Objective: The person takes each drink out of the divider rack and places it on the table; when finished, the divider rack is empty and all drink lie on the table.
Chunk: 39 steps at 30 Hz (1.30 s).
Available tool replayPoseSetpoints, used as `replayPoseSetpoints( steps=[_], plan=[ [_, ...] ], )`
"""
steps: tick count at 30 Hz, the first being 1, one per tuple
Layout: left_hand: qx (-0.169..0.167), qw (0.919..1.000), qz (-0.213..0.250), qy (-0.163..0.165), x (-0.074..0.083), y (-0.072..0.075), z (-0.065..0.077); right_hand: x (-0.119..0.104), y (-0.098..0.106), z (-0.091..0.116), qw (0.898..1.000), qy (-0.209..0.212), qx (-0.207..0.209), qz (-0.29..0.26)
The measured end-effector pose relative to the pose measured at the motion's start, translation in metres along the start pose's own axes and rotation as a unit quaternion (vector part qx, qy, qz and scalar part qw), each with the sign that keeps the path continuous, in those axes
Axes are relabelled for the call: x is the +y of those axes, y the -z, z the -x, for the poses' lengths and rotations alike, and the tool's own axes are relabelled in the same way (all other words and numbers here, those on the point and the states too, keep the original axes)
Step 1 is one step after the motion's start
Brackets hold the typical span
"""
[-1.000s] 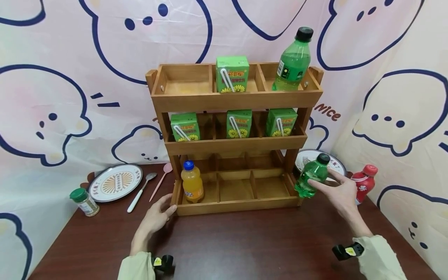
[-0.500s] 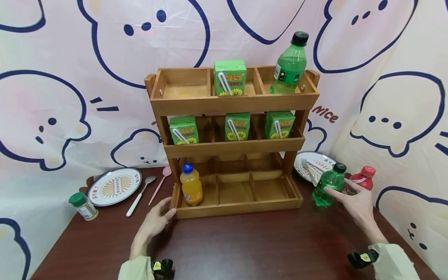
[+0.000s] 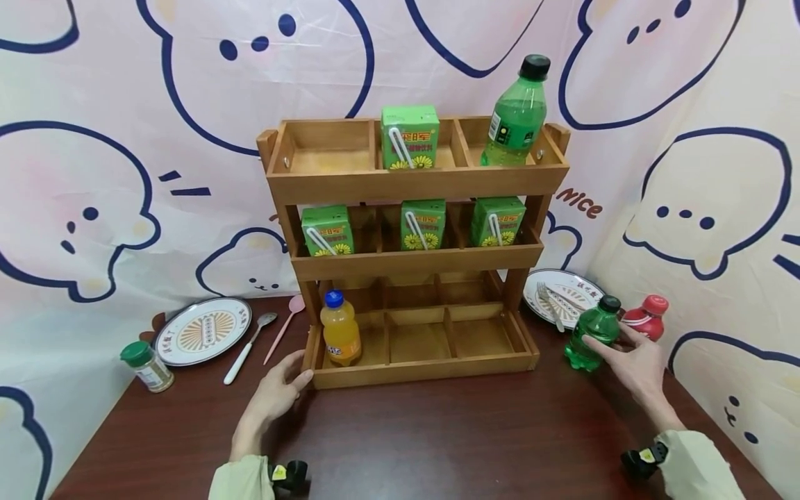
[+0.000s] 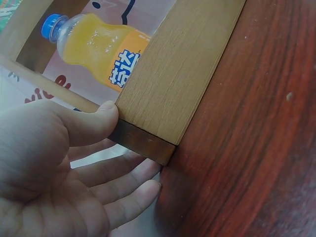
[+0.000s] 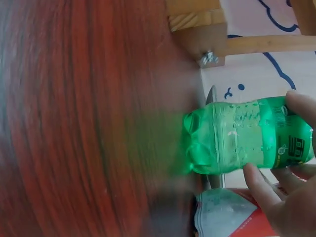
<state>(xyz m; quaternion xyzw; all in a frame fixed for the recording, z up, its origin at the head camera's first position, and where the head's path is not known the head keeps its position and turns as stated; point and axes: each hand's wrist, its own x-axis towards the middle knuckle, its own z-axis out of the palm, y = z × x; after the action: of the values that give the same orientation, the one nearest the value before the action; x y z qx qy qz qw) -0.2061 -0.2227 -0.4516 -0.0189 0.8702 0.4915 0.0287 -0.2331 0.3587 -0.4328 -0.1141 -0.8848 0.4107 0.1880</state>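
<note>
My right hand holds a small green soda bottle with a dark cap between thumb and fingers. Its base is down at the tabletop, upright, close beside a red bottle. In the right wrist view the green bottle lies sideways across the picture, fingers around its label. At the shelf's lower left corner is my left hand. Its thumb touches the wooden shelf and the other fingers extend loosely along the side. An orange soda bottle with a blue cap stands in the bottom tier's left compartment.
Green drink boxes and a larger green bottle occupy the upper tiers. Left lie a plate, a spice jar, a white-handled spoon and a pink spoon. Another plate carries a fork.
My right hand has carried the green bottle right and down, away from the shelf, to the tabletop beside the red bottle. My left hand has stayed at the shelf corner.
</note>
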Motion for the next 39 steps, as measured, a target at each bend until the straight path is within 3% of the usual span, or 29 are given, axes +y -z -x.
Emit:
replayPoseSetpoints(
  steps=[4,19,26,29,33,36,39],
  plan=[
    [0.001,1.0,-0.005,-0.004,0.001,0.0,0.0,0.0,-0.004,-0.003,0.999,0.023,-0.003,0.025],
    [0.004,1.0,0.001,-0.004,-0.002,-0.003,0.0,-0.003,-0.006,0.001,0.998,0.029,-0.012,0.05],
    [0.008,0.9999,0.005,-0.006,-0.002,-0.001,0.0,-0.013,-0.007,0.002,1.0,0.014,-0.007,0.02],
    [0.007,0.9999,0.004,-0.006,-0.002,-0.001,0.0,-0.023,-0.005,0.005,1.0,0.004,0.024,0.007],
    [0.007,0.9999,0.005,-0.008,-0.002,-0.002,0.0,-0.044,-0.001,0.006,0.994,-0.004,0.102,-0.029],
    [0.009,0.9999,0.007,-0.006,-0.002,-0.002,0.001,-0.061,0.001,0.007,0.988,0.01,0.144,-0.055],
    [0.009,0.9999,0.008,-0.004,-0.003,-0.001,0.001,-0.077,-0.001,0.009,0.984,0.042,0.159,-0.074]
  ],
)
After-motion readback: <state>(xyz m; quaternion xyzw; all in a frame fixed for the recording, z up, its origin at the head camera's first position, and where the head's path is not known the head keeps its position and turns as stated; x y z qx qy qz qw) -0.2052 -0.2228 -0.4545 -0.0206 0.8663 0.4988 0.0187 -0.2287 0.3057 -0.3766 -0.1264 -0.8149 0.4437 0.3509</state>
